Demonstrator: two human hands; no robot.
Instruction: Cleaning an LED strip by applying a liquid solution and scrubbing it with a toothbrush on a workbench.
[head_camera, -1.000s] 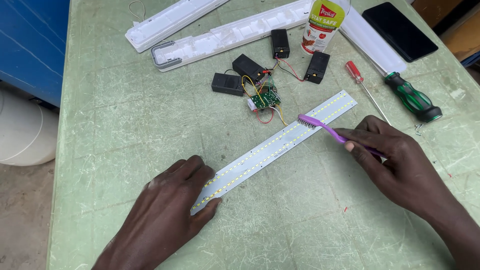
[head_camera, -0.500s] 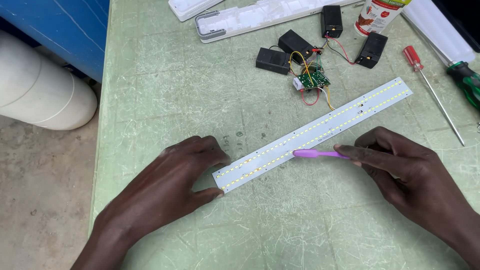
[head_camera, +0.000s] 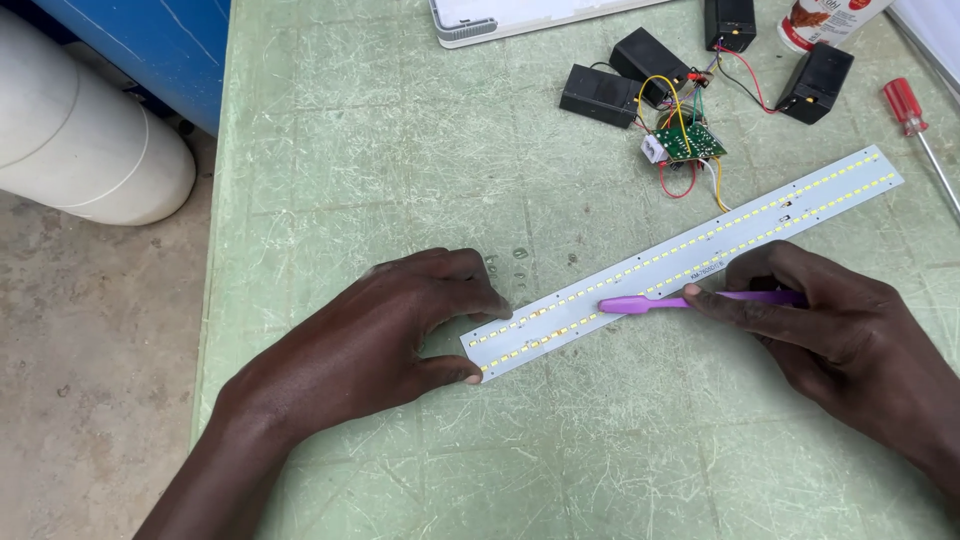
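Note:
A long white LED strip board (head_camera: 800, 205) lies slantwise on the scratched green table (head_camera: 360, 140). My left hand (head_camera: 390, 335) pinches the strip's near left end between thumb and fingers and holds it flat. My right hand (head_camera: 840, 330) grips a purple toothbrush (head_camera: 650, 302) by its handle. The brush head rests on the strip's middle, pointing left.
Behind the strip sit a small green circuit board (head_camera: 690, 143) with coloured wires and several black battery blocks (head_camera: 598, 94). A red-handled screwdriver (head_camera: 915, 120) lies at the right edge. A white lamp housing (head_camera: 500, 18) is at the top; a white cylinder (head_camera: 80, 140) stands left of the table.
The brush head has slid left along the strip, from its far right end toward the middle. My left hand still pins the near end. The view has shifted left.

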